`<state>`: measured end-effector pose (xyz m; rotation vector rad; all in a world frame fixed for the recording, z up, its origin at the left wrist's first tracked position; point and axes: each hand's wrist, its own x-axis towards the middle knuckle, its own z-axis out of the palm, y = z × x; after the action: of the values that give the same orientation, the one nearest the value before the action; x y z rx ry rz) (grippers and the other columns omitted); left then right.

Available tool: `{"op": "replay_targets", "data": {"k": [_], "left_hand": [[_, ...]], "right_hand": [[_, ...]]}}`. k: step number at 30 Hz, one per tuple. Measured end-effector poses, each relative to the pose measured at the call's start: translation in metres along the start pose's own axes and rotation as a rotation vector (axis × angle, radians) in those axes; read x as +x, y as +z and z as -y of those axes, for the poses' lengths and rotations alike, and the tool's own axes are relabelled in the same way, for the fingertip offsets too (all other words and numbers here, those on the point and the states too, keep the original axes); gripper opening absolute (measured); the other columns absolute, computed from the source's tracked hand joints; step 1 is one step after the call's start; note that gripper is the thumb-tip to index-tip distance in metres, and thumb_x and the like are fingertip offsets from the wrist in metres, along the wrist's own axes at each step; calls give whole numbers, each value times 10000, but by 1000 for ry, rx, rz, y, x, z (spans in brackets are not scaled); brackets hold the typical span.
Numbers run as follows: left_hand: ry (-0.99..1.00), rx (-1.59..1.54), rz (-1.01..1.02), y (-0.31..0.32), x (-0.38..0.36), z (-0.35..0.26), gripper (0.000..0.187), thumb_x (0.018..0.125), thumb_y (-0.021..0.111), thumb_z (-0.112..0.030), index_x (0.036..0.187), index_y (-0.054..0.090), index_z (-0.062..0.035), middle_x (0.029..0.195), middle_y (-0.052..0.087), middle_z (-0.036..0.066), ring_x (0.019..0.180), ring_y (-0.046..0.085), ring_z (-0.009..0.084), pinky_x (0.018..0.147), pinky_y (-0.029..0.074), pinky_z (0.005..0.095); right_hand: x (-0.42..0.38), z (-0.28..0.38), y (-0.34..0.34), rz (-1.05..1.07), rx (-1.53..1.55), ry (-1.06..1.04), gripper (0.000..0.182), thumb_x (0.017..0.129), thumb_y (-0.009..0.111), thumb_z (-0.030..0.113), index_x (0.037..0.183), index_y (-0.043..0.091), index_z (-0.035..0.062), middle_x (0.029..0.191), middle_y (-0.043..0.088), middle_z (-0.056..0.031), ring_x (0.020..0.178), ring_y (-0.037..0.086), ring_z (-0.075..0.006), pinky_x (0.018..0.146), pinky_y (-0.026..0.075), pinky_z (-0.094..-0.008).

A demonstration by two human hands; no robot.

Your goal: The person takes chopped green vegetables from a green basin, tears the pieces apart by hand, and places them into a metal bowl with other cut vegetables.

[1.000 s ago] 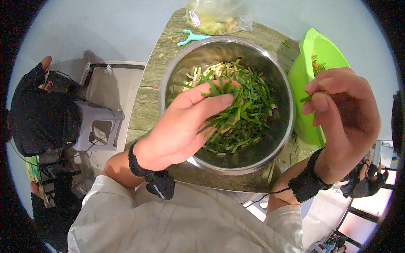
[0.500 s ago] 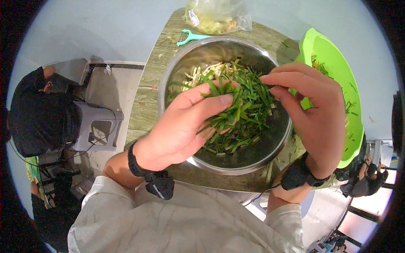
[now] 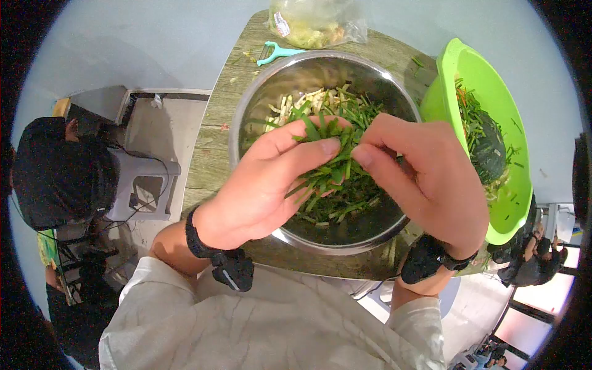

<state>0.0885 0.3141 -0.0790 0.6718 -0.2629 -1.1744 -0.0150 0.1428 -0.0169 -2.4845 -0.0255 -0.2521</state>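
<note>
My left hand is closed around a bunch of chopped chives, thumb on top, above a steel bowl. My right hand comes in from the right over the bowl, its thumb and index finger pinched at the edge of that bunch. Its other fingers are curled and mostly hidden. Inside the bowl lie more cut greens and pale vegetable strips toward the far side. My hands cover much of the bowl's middle.
A bright green basin with mixed shredded vegetables stands tilted at the right. A turquoise peeler and a clear plastic bag lie behind the bowl on the wooden table. On the left, a person in black is beside a grey stool.
My right hand has moved left and down, from the bowl's right side to the chives in my left hand. More of the green basin's contents now shows. My left hand stays put.
</note>
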Motion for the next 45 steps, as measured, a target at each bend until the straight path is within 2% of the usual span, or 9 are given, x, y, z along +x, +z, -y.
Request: {"op": "replay_targets", "data": {"k": [8,12,17,21,29,34,40,43,45], "left_hand": [[-8,35,-28,-6,1,2,272,1031,511,-86,1295,557,-38,1174,657,82,989,639,151,811,538,284],[-22,37,-11,-12,1,2,267,1033,510,-89,1291,558,-43,1186,653,92,1025,631,156,846,539,293],[-29,77,-33,-11,1,1,273,1032,509,-89,1299,553,-53,1205,649,94,1052,633,163,863,540,296],[-25,94,-90,-4,-1,-1,277,1035,503,-96,1305,548,-49,1198,656,85,1040,641,163,862,538,292],[18,52,-25,-13,0,2,297,1041,502,-113,1321,534,-19,1209,659,86,1027,647,161,876,535,286],[3,53,-109,-5,2,3,290,1043,507,-122,1316,536,-29,1198,662,72,1007,649,153,828,538,271],[-23,86,-107,-8,-1,-1,278,1042,508,-116,1312,538,-58,1188,663,58,960,655,128,747,557,229],[-20,95,-118,-7,0,0,276,1039,508,-103,1310,537,-60,1183,664,58,937,656,131,734,556,223],[-12,103,-120,-7,1,1,275,1037,510,-98,1308,537,-59,1180,663,60,926,654,135,737,554,224]], "right_hand": [[-7,-6,-11,-63,110,11,183,987,585,80,829,586,-13,631,549,-31,544,489,-106,516,371,-266],[-12,-3,-22,-170,139,220,225,1001,578,106,820,583,-27,631,540,-20,553,472,-79,526,365,-254],[-16,-11,-21,-227,-212,260,247,982,621,145,821,639,-41,627,574,-39,547,507,-90,521,383,-266],[-13,0,-16,-108,-346,126,191,928,684,143,844,692,-28,640,624,-81,554,592,-140,541,442,-281],[-11,11,-3,253,-55,-9,150,824,805,165,807,702,57,626,635,-88,539,635,-267,505,468,-330],[-8,16,4,236,-28,-107,142,817,808,150,799,687,77,594,610,-58,493,613,-258,466,449,-346],[-14,14,-18,416,43,-244,137,809,809,115,796,674,95,579,596,-58,489,609,-259,450,445,-361],[-24,13,-37,414,27,-68,125,839,776,100,773,674,67,577,591,-70,482,591,-267,473,446,-350],[-27,15,-42,288,-170,88,143,850,762,101,755,671,44,586,597,-81,486,582,-266,493,444,-332]]}}
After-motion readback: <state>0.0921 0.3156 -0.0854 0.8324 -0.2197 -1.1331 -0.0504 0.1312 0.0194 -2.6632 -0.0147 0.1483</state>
